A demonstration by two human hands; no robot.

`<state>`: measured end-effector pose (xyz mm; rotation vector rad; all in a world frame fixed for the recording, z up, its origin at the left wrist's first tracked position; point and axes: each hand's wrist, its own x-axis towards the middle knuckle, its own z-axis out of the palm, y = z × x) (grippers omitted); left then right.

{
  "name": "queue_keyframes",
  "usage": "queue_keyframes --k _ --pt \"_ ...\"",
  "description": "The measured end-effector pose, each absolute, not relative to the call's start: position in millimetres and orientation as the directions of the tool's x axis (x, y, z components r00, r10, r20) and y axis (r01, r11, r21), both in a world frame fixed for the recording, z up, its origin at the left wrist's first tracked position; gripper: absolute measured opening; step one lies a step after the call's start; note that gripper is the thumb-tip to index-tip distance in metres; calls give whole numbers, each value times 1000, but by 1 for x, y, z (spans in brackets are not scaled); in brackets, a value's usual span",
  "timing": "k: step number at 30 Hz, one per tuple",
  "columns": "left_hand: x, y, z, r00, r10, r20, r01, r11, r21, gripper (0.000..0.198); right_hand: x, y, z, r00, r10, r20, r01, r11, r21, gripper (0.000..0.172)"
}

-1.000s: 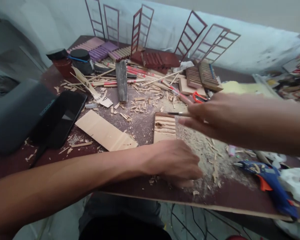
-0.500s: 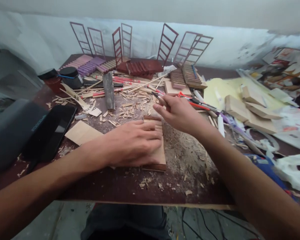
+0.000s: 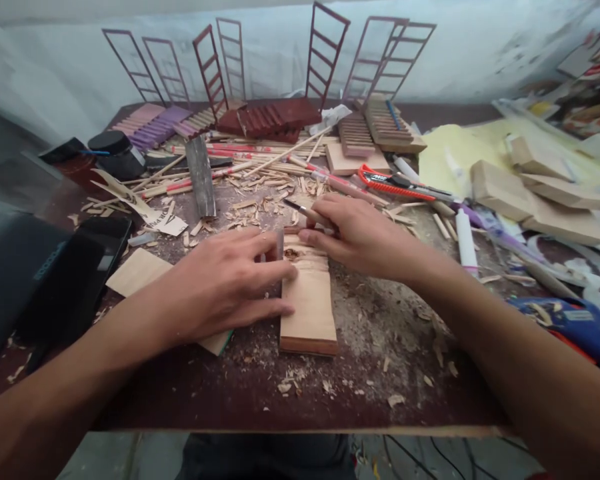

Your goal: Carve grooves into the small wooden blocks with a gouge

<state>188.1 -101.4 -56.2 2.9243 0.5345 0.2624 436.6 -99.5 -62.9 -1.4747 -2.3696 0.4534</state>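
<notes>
A pale wooden block (image 3: 307,303) with darker layered ends lies flat on the table, a row of ridges and a rough dark hollow near its far end. My left hand (image 3: 225,280) is at the block's left side, fingers apart and fingertips at its edge and top. Above the far end, my right hand (image 3: 360,233) is closed in a pinch around a slim pen-like tool (image 3: 320,217), whose dark tip points to the left. Whether the tip is a blade or bristles, I cannot tell.
Wood shavings (image 3: 250,207) and dust cover the dark table (image 3: 190,400). Sticks, a grey bar (image 3: 201,177) and small ladder frames (image 3: 325,57) stand or lie behind. An orange utility knife (image 3: 395,183) and wooden blocks (image 3: 500,190) are right; a phone (image 3: 80,280) is left.
My left hand has slid left off the block's top, uncovering its surface and hollow. My right hand and tool have come lower, nearer the block's far end. The view has shifted.
</notes>
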Motion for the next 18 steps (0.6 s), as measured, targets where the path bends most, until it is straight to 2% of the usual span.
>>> queue_keyframes --k 4,6,8,11,13,16,18 --pt "188 -99 -59 910 378 169 348 -920 180 32 442 -97 -62 -413 905 100 792 411 -452 38" --pt "187 -98 -59 902 389 185 352 -914 203 30 442 -98 -59 -384 918 96 758 373 -536 40" --pt "188 -99 -58 886 413 210 358 -898 257 28 439 -101 -56 -346 933 98 686 323 -652 32" --pt "192 -106 -56 821 506 265 369 -824 429 29 432 -107 -53 -312 947 78 540 244 -805 18" --pt "197 -112 -56 736 622 268 367 -699 613 47 426 -110 -52 -277 956 100 451 221 -865 14" --pt "203 -118 -56 632 751 191 284 -454 844 83 422 -112 -50 -102 958 267 361 286 -888 15" --pt "205 -118 -58 694 711 111 225 -362 905 84 424 -111 -51 76 898 434 352 383 -854 18"
